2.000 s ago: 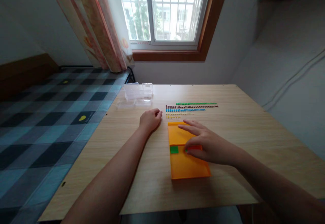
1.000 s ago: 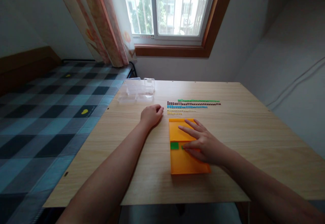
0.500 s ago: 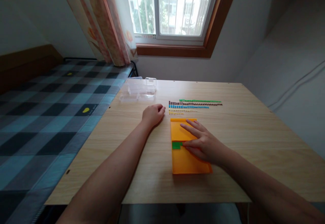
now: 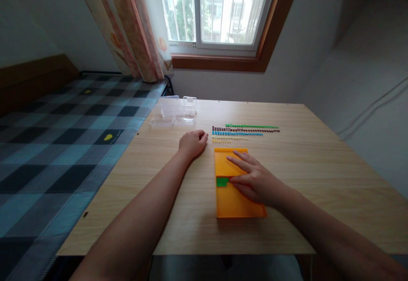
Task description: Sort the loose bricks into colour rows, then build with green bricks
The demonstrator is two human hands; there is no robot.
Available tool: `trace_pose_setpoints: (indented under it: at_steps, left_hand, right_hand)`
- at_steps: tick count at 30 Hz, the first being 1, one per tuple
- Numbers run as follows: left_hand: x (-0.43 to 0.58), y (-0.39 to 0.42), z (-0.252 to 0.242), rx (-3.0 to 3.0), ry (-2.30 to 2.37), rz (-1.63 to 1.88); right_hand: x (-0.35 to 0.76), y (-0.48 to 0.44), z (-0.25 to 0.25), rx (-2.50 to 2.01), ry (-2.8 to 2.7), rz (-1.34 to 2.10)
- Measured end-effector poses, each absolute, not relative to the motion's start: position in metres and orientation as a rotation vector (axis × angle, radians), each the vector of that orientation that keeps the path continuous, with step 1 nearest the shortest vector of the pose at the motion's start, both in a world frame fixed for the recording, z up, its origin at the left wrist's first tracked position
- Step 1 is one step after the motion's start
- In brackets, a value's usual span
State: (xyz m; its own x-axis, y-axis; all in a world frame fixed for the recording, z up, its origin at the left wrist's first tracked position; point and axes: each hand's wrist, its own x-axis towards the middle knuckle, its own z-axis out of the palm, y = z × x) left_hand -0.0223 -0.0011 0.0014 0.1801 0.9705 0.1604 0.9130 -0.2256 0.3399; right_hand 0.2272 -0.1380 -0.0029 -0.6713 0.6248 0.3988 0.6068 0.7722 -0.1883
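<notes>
An orange baseplate (image 4: 234, 204) lies flat on the wooden table (image 4: 318, 174). My right hand (image 4: 255, 181) rests on it with fingers stretched out flat, its fingertips against a small green piece (image 4: 222, 182) on the plate's left side. My left hand (image 4: 193, 143) sits on the table just left of the plate's far corner, fingers curled into a loose fist with nothing visible in it. Beyond the plate lie rows of small bricks (image 4: 245, 130), green, dark brown, blue and yellow.
A clear plastic box (image 4: 174, 112) stands at the table's far left. A bed with a blue and black checked cover (image 4: 63, 145) runs along the table's left edge. A window and a curtain are behind the table.
My right hand slid left across the orange plate, pushing a second green piece up against the first. The left hand stayed still; the camera tilted slightly.
</notes>
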Motion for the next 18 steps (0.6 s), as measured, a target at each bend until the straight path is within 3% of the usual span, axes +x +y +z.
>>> trace_pose_setpoints:
  at_steps: [18]
  left_hand:
    - [-0.023, -0.001, 0.0, 2.258, 1.845, 0.521]
  right_hand:
    - [0.235, -0.133, 0.009, -0.921, -2.27, -0.012]
